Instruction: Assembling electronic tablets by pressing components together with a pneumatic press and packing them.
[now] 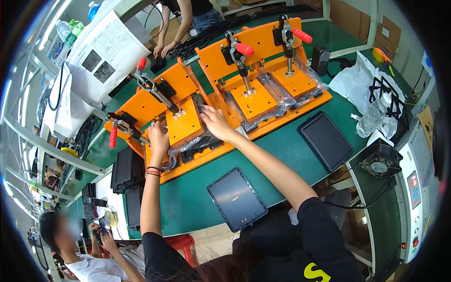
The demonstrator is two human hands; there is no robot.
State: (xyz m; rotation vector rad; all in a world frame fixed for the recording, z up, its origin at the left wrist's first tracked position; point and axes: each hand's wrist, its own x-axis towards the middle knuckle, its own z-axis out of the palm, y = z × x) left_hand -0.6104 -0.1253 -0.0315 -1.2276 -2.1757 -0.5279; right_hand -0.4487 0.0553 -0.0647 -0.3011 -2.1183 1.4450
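Left hand and right hand flank orange rectangular plate — fingers partly hidden, can't tell if clamped; white paper sheet bears illegible print

I get bright light; tube lamps glare at left rim, pale sheen on dark panel. Fisheye bends edges, corners black. Left hand, right hand fairly crisp.
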